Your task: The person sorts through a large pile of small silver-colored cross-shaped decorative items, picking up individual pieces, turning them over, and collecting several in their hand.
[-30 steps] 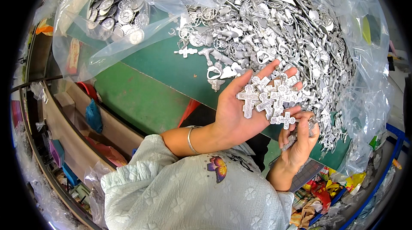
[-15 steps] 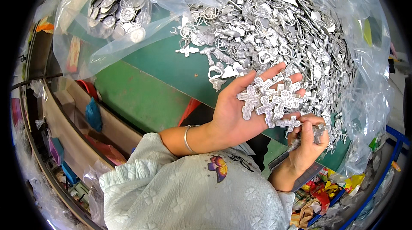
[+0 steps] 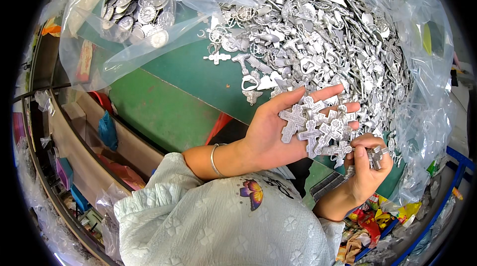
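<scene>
Crosses sorted over green bench.
Left hand (image 3: 271, 134) flat open, silver crosses (image 3: 318, 127) stacked on fingers; right hand (image 3: 367, 169) just below, pinching one cross (image 3: 376, 155).

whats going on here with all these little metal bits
A person is handling small silver metal crosses. The left hand lies palm up with a cluster of crosses resting on it. The right hand pinches one cross just beside that cluster. Behind them, a heap of mixed metal charms lies on clear plastic over a green table.
</scene>
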`<state>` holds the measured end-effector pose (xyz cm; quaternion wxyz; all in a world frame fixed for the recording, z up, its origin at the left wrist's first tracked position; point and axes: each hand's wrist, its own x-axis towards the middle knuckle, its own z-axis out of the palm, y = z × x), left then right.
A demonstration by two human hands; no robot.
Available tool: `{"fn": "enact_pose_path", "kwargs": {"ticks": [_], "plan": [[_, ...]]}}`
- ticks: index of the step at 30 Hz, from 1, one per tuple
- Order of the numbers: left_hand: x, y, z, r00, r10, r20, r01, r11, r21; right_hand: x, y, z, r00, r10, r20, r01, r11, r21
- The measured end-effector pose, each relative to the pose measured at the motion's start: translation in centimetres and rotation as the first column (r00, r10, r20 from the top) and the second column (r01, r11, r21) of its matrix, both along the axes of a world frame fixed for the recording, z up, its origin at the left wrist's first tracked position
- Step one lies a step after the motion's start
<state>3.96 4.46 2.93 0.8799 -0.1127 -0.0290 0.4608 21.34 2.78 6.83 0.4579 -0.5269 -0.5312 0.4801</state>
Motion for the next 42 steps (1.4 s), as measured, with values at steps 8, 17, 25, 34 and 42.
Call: {"fn": "enact_pose_path", "kwargs": {"ticks": [8, 17, 25, 34, 42], "plan": [[0.10, -0.04, -0.13, 1.000, -0.001, -0.011, 0.001, 1.000, 0.008, -0.25, 0.19, 0.46, 0.999, -0.004, 0.038, 0.005, 1.000, -0.026], [0.04, -0.09, -0.18, 1.000, -0.010, 0.026, 0.010, 1.000, -0.001, -0.65, 0.23, 0.45, 0.999, -0.039, 0.014, 0.039, 0.999, -0.019], [0.08, -0.06, -0.28, 1.000, -0.016, 0.020, 0.016, 1.000, 0.008, -0.38, 0.18, 0.39, 1.000, -0.022, 0.009, 0.022, 1.000, -0.017], [0.01, -0.16, -0.19, 1.000, -0.016, 0.004, 0.016, 1.000, -0.001, -0.56, 0.28, 0.38, 0.999, -0.033, 0.041, 0.035, 0.998, -0.044], [0.06, -0.16, -0.29, 1.000, -0.020, -0.002, 0.020, 1.000, 0.003, -0.56, 0.29, 0.39, 0.999, -0.034, 0.010, 0.035, 0.998, -0.060]]}}
